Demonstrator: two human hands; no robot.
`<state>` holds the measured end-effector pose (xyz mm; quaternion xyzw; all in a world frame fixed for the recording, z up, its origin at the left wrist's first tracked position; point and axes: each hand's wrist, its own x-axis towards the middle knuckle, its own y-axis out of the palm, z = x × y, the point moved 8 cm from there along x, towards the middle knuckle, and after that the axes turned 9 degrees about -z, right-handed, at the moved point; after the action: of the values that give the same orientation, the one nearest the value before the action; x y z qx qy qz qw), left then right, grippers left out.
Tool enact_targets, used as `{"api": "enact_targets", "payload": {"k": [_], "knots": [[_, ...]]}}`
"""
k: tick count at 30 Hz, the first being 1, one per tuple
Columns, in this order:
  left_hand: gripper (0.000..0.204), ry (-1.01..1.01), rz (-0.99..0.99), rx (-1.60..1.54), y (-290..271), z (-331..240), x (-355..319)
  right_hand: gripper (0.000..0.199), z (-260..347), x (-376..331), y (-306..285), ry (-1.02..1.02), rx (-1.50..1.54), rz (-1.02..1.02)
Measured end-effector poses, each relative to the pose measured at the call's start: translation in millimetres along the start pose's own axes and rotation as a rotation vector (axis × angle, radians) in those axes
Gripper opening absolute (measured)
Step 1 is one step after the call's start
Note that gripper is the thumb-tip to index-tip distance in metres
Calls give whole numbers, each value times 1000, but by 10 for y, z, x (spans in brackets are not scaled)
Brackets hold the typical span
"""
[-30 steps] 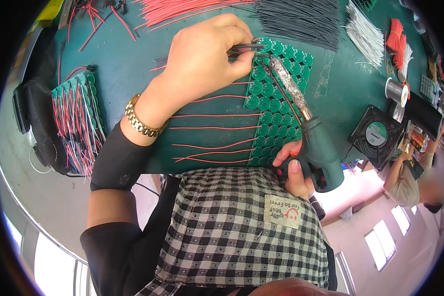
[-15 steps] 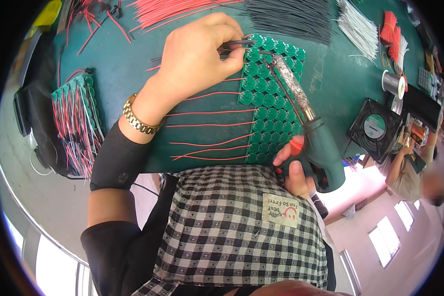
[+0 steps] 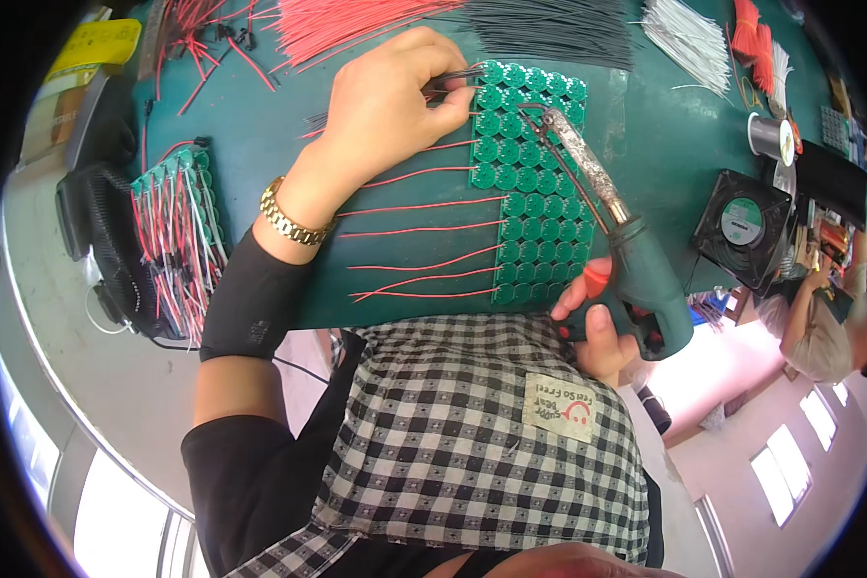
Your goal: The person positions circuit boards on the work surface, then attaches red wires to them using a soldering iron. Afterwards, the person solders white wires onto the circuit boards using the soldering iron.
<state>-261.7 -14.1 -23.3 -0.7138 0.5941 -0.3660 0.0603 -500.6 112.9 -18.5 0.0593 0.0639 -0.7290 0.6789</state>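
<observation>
Wires and circuit boards beneath your 2 hands, seen from above. Compared with 0.5 s ago, the tip (image 3: pixel 530 106) of your soldering gun (image 3: pixel 636 250) lies farther in from the left edge of the upper panel (image 3: pixel 530 125) of green boards, while the ends of the black wires (image 3: pixel 464 74) sit farther left, at that panel's upper left corner. For the work in hand, this suggests a gap between tip and wire rather than a joint being heated. Whether the tip touches the boards or hangs just above them cannot be told from this angle.

Your left hand (image 3: pixel 395 101) pinches the black wires in a narrow grip between thumb and forefinger; your right hand (image 3: pixel 605 349) is wrapped around the handle of the soldering gun. The upper panel lies on the green surface (image 3: pixel 665 144), just beyond the lower panel (image 3: pixel 530 250), which is set slightly to the right. At least 7 red wires (image 3: pixel 424 231) run leftward from the 2 panels, arranged as they were 0.5 s ago.

Writing: the beige patch (image 3: pixel 559 407) on your checked apron (image 3: pixel 453 433) bears short dark lettering and a red smiling mark. The fan (image 3: pixel 718 241) at right carries a round label (image 3: pixel 742 222) in green and white, its print too small to read. The yellow package (image 3: pixel 106 43) at upper left also shows dark print.
</observation>
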Motion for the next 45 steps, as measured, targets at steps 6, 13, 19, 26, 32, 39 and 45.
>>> {"api": "enact_targets", "payload": {"k": [6, 13, 19, 26, 32, 39, 45], "knots": [[11, 237, -97, 107, -279, -68, 109, 45, -42, -5, -40, -13, 56, 6], [10, -201, 10, -64, -217, -94, -63, 45, -142, -4, 24, -43, 42, 65], [11, -136, 22, -19, 36, -13, -223, 44, -83, 15, 124, -70, 0, 86], [10, -113, 57, 30, 54, -37, -216, 40, -76, 34, 142, -78, -67, 109], [10, -146, 63, -25, 66, 16, -236, 17, -79, 8, 184, 26, -63, 74], [7, -130, 31, -2, 51, 2, -243, 14, -17, -2, 207, 25, -179, 136], [10, -96, 39, 6, 69, -15, -245, 15, -87, -10, 174, 4, -89, 88]]}}
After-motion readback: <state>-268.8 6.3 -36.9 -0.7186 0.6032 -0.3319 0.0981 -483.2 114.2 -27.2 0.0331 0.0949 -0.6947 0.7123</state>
